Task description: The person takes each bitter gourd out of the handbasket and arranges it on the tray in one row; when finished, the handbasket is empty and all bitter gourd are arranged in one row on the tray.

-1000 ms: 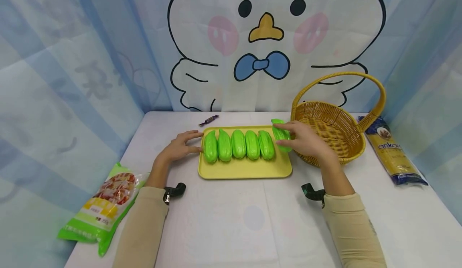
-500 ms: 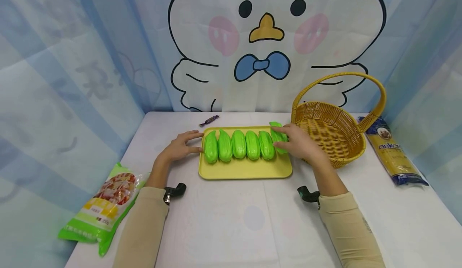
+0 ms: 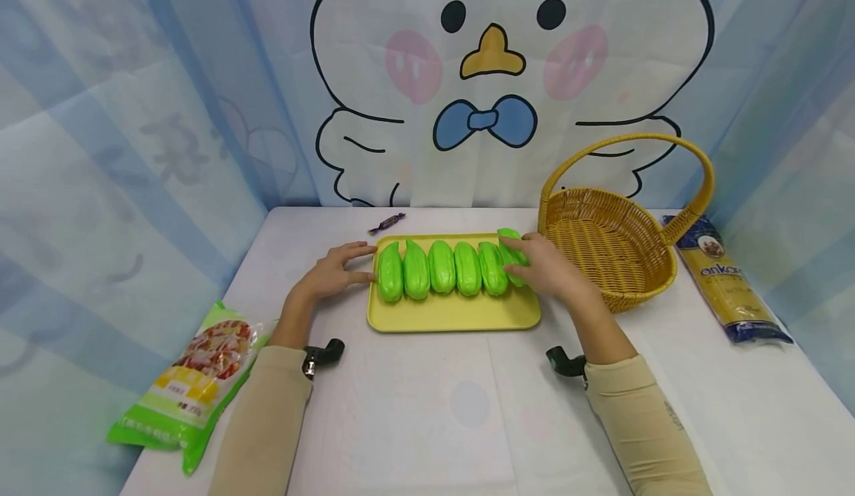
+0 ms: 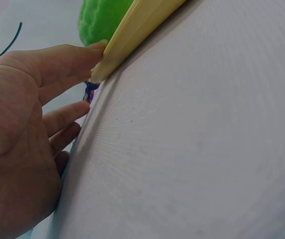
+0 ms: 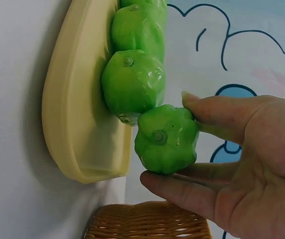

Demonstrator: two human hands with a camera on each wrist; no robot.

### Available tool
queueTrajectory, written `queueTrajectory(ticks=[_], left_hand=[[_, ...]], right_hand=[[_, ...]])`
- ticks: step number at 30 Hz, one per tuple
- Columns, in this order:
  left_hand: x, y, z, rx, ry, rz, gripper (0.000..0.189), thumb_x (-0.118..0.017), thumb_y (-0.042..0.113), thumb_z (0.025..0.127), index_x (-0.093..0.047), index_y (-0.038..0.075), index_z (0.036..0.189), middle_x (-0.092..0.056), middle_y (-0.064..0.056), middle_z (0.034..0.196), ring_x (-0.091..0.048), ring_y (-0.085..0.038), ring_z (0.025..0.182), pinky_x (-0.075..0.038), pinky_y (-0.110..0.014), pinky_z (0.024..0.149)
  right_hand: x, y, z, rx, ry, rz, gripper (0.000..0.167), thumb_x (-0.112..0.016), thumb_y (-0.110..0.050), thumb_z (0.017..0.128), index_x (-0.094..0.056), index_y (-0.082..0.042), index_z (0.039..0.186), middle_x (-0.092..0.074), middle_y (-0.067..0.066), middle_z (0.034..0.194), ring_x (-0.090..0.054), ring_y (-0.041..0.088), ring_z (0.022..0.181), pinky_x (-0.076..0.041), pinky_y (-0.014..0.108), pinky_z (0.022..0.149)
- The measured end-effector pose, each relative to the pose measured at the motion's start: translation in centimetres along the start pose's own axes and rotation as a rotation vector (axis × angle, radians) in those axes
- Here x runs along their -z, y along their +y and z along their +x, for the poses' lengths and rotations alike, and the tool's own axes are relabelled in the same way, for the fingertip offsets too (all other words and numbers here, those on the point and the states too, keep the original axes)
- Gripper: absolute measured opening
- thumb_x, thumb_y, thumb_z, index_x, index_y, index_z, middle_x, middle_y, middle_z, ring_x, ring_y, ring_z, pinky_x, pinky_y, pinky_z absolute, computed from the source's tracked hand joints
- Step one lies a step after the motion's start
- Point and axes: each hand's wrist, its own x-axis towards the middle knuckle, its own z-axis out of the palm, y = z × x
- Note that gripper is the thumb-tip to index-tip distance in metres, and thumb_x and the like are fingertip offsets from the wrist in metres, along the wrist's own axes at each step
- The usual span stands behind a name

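My right hand [image 3: 548, 264] pinches a ridged green bitter melon [image 5: 166, 142] between thumb and fingers. In the right wrist view it sits higher off the yellow tray [image 3: 454, 318] than the melon beside it and overlaps that one's edge. Several like bitter melons [image 3: 441, 267] lie side by side on the tray, all pointing lengthwise away from me. At the tray's left edge rests my left hand [image 3: 327, 271], its fingers extended. In the left wrist view its thumb [image 4: 72, 59] touches the tray rim, and the other fingers lie spread behind.
A wicker basket [image 3: 604, 247] with a tall handle stands right of the tray. Behind it lies a yellow and blue packet [image 3: 724, 281]. A wrapped candy [image 3: 387, 223] is beyond the tray's back left corner. A green food bag [image 3: 200, 377] lies by my left forearm.
My right hand has brought the held bitter melon leftward and slightly toward me, from over the tray's right edge to beside the row. The left hand has stayed at the tray's edge.
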Motion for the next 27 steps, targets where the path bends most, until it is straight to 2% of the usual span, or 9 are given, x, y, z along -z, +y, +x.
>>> queueTrajectory(ticks=[14, 22, 27], left_hand=[[0.08, 0.04, -0.03, 0.002, 0.002, -0.004, 0.07, -0.074, 0.049, 0.092, -0.05, 0.029, 0.156, -0.032, -0.005, 0.171, -0.016, -0.039, 0.161, -0.009, -0.076, 0.122], [0.07, 0.11, -0.19, 0.007, -0.004, -0.005, 0.071, -0.073, 0.05, 0.092, -0.05, 0.029, 0.156, -0.031, -0.006, 0.171, -0.014, -0.04, 0.161, -0.007, -0.077, 0.121], [0.09, 0.27, -0.3, 0.008, -0.002, -0.011, 0.07, -0.074, 0.049, 0.092, -0.05, 0.029, 0.156, -0.031, -0.006, 0.171, -0.015, -0.039, 0.161, -0.005, -0.077, 0.121]], right_hand=[[-0.11, 0.2, -0.04, 0.0, -0.025, -0.045, 0.061, -0.059, -0.027, 0.107, -0.038, -0.011, 0.162, -0.037, 0.031, 0.159, -0.037, 0.049, 0.148, -0.033, 0.067, 0.119], [-0.43, 0.53, -0.06, 0.026, -0.056, -0.05, 0.061, -0.05, -0.025, 0.11, -0.028, -0.008, 0.165, -0.034, 0.034, 0.16, -0.037, 0.051, 0.148, -0.032, 0.067, 0.119], [-0.56, 0.64, -0.16, 0.036, -0.066, -0.054, 0.064, -0.05, -0.025, 0.11, -0.024, -0.006, 0.165, -0.033, 0.035, 0.16, -0.037, 0.051, 0.148, -0.031, 0.066, 0.12]])
